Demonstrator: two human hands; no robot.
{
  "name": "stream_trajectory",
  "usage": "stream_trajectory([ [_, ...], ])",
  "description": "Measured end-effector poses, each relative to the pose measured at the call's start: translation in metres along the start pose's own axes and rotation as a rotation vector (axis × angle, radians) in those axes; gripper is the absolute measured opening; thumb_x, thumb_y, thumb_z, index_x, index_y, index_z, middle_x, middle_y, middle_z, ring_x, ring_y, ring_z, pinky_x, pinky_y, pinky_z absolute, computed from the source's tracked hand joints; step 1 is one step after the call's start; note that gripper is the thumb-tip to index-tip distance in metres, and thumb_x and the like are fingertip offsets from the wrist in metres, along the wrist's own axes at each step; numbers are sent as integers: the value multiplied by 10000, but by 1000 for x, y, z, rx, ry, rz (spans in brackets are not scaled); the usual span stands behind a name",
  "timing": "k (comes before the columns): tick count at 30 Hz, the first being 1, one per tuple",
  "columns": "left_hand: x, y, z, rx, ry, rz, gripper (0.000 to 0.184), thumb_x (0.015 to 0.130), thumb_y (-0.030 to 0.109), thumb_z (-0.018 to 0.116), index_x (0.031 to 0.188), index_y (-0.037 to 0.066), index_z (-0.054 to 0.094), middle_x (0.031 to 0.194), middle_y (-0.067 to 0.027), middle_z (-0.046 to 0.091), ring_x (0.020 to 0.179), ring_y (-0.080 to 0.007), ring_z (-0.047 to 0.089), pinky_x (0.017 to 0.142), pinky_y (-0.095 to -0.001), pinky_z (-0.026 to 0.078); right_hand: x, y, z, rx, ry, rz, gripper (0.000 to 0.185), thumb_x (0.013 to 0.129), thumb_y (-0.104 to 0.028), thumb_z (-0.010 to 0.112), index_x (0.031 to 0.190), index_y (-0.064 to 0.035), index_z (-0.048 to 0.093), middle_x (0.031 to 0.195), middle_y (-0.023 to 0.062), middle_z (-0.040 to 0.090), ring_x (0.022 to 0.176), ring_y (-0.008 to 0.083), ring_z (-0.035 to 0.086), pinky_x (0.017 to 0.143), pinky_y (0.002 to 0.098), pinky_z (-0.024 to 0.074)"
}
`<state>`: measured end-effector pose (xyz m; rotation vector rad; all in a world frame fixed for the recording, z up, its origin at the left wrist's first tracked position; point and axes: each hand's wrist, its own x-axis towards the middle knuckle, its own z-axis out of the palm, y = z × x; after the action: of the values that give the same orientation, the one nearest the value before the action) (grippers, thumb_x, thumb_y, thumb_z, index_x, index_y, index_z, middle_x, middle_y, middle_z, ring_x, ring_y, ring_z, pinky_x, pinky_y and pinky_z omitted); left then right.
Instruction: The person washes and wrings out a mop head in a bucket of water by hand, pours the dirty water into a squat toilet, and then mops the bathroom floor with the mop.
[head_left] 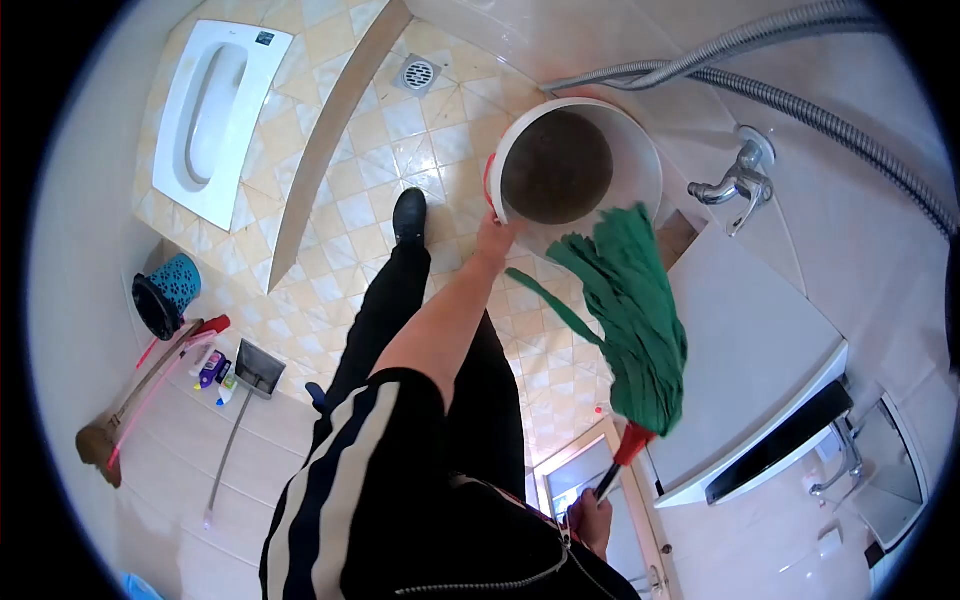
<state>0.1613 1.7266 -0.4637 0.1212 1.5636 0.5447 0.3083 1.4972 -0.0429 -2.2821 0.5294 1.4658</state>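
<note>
A large white bucket (pixel 635 165) with dark murky water (pixel 557 167) in it stands tilted near the wall. My left hand (pixel 497 238) is closed on its near rim, beside a red handle (pixel 489 182). Lower right, my right hand (pixel 592 520) grips the dark pole of a mop just below its red socket (pixel 633 442). The mop's green cloth strips (pixel 640 320) hang up toward the bucket, their tips close to its rim, and one strip trails out to the left.
A wall tap (pixel 735 185) and metal hoses (pixel 820 110) are at the right, above a white cabinet (pixel 750 340). A raised ledge (pixel 330 150) separates the squat toilet (pixel 215 120). Bin (pixel 178 285), brooms, bottles and dustpan (pixel 260 368) line the left wall.
</note>
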Motion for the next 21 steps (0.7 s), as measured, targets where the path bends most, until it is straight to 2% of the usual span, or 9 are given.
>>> stream_trajectory([
  [2, 0, 3, 5, -49, 35, 45, 439, 662, 143, 649, 1028, 40, 429, 825, -70, 520, 636, -157, 493, 503, -277, 401, -7, 5, -8, -5, 118, 3, 213, 841, -123, 526, 673, -88, 400, 440, -8, 344, 338, 96, 339, 325, 249, 251],
  [5, -1, 4, 12, -57, 88, 71, 404, 643, 76, 600, 1009, 38, 435, 814, -72, 518, 635, -165, 491, 515, -282, 404, -5, 28, -25, 85, 91, -121, 222, 842, -173, 576, 688, -127, 423, 479, -41, 378, 378, 58, 359, 346, 225, 279],
  [8, 7, -2, 7, -28, 80, 106, 404, 631, 49, 582, 1007, 32, 435, 840, -82, 524, 694, -188, 511, 569, -307, 430, 2, 35, -18, 135, 163, -135, 194, 848, -137, 537, 703, -95, 415, 436, 4, 380, 334, 94, 346, 328, 240, 258],
  [13, -11, 44, -3, -224, 24, 130, 471, 610, -3, 564, 1060, 33, 430, 870, -90, 535, 754, -227, 538, 649, -349, 470, 15, 59, -8, 22, 140, -12, 294, 862, -281, 539, 694, -88, 394, 444, 12, 367, 335, 109, 353, 321, 247, 270],
  [16, 11, 43, -13, 156, 144, 264, 497, 609, 84, 606, 1072, -1, 448, 973, -188, 552, 917, -325, 545, 794, -382, 450, 11, 64, 13, 98, 123, 72, 367, 826, -314, 589, 599, -128, 368, 461, -4, 357, 372, 115, 344, 358, 259, 281],
  [17, 11, 50, -15, 294, 209, 275, 497, 603, 109, 609, 1059, -17, 454, 997, -217, 551, 959, -356, 541, 835, -393, 438, 33, 93, -6, 119, 141, 110, 341, 819, -348, 595, 643, -84, 471, 475, -7, 361, 402, 112, 349, 392, 255, 290],
  [18, -18, 83, -17, 413, 191, 175, 470, 598, 101, 587, 1023, -46, 452, 1004, -245, 542, 976, -375, 527, 836, -398, 434, 35, 119, -19, -533, 140, -555, 435, 788, -443, 602, 746, -12, 567, 532, 14, 468, 472, 134, 444, 446, 279, 352],
  [19, -36, 102, -21, 404, 181, 191, 466, 603, 103, 587, 1018, -58, 449, 993, -256, 540, 988, -387, 517, 843, -401, 427, 48, 141, -29, -710, 182, -686, 436, 785, -454, 598, 757, -19, 569, 531, 15, 472, 470, 140, 450, 443, 284, 357],
  [21, -56, 124, -33, 418, 224, 206, 454, 621, 108, 590, 1014, -69, 444, 986, -259, 543, 987, -383, 518, 841, -400, 426, 69, 175, -35, -916, 233, -686, 440, 778, -474, 590, 781, -35, 574, 528, 17, 480, 467, 153, 462, 436, 293, 368],
])
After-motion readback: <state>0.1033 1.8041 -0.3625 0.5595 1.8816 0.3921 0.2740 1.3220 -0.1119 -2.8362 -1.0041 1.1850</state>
